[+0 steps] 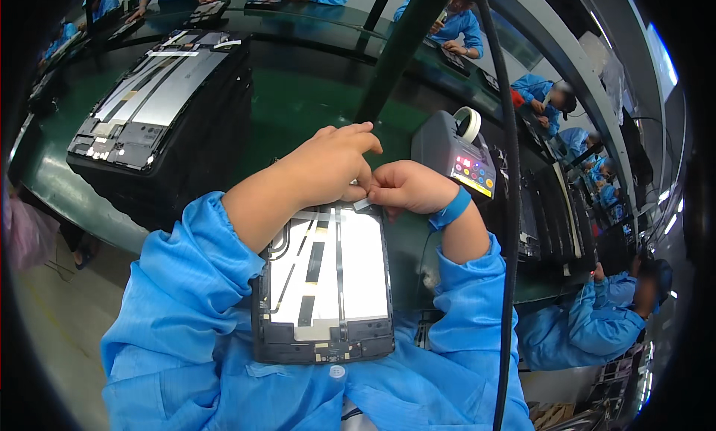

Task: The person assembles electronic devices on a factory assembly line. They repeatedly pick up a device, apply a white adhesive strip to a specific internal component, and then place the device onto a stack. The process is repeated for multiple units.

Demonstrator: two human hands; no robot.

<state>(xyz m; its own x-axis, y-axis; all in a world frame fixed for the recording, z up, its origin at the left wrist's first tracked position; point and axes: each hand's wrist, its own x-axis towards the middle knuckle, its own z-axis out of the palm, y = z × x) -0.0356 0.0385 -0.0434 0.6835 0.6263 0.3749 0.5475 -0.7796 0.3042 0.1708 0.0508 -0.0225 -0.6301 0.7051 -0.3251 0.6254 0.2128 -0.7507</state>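
Note:
An opened tablet (365, 274) lies in front of me at the near table edge, its silvery inside facing up with dark strips and cables along it. Over its far end, both hands meet. My left hand (335, 162) is closed with thumb and fingers bent together, index finger partly stretched; whatever it pinches is hidden. My right hand (412, 186), with a blue band at the wrist, pinches a small pale strip of tape (362, 204) at the tablet's far edge. The fingertips of both hands nearly touch.
A tall stack of opened tablets (153, 95) stands at left. Beyond my right hand sits a grey tape dispenser (447, 151) with a white roll and lit buttons. A black cable (510, 207) hangs at right, near more stacked dark panels (548, 215). Co-workers in blue sit around.

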